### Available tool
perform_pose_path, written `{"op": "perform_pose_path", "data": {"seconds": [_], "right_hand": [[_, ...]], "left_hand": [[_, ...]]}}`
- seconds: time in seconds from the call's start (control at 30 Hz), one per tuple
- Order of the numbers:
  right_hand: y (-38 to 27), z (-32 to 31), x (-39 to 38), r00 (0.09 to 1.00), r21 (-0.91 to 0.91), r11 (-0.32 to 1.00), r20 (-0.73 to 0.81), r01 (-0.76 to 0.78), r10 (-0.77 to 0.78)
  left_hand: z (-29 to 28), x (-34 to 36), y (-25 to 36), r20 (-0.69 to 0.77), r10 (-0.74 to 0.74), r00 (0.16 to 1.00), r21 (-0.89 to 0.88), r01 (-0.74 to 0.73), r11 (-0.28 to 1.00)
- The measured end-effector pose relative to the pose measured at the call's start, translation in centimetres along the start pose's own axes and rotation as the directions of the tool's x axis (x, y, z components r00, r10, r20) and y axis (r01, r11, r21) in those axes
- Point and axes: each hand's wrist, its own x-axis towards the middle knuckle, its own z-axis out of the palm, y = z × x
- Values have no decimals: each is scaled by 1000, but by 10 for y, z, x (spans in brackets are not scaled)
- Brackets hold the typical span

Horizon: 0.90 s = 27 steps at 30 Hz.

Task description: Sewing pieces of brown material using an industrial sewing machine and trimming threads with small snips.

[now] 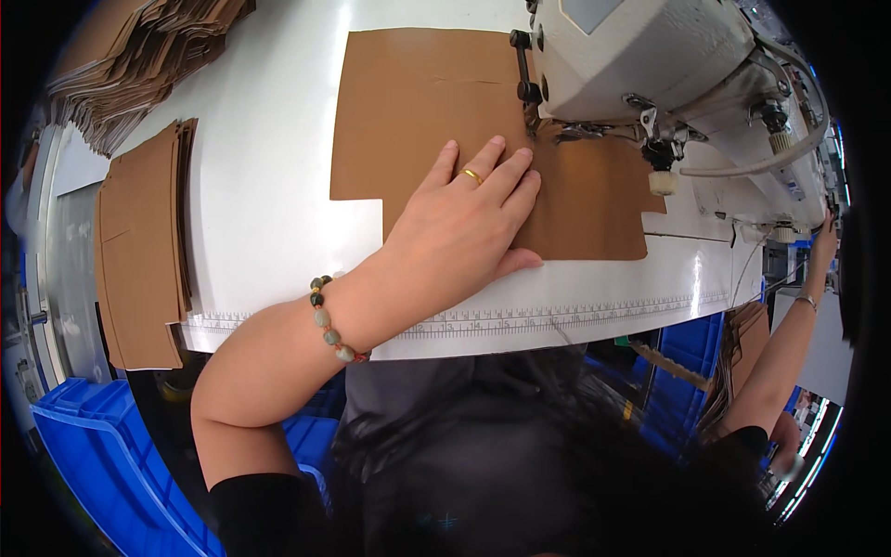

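My left hand [480, 200] lies flat on a brown flat panel [418, 102] with notched corners, fingers stretched and slightly apart. The panel, leather-like in look, rests on the white tabletop, its right part running beneath the head of a white sewing machine [640, 56]. Close to the fingertips are the machine's dark metal foot parts [534, 121]; whether they press on the panel I cannot tell. Far to the right, my right hand [824, 239] reaches up to the machine's right end. Its fingers are small and partly hidden there.
Stacked brown panels [139, 241] overhang the table's left edge, with a larger pile [153, 65] behind. A printed ruler strip [520, 322] follows the front edge. Blue bins [111, 464] stand low at left, and another blue bin [687, 381] with brown pieces stands at right.
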Motion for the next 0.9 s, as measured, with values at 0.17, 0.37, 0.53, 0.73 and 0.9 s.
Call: {"op": "perform_pose_path", "data": {"seconds": [0.17,0.37,0.53,0.73,0.9], "right_hand": [[-26,1,-30,990,126,982,58,-138,132],[-46,-5,-57,979,273,941,7,-199,205],[-64,-12,-71,928,321,871,169,-371,333],[-90,-14,-100,847,533,669,210,-519,489],[-127,-11,-123,814,748,442,222,-495,536]], "left_hand": [[0,4,2,19,-11,1000,7,11,1000],[1,3,1,22,-5,1000,11,5,1000],[1,4,2,29,-20,999,25,20,1000],[-1,5,3,40,-15,999,41,13,999],[-2,6,3,43,-12,999,50,10,999]]}}
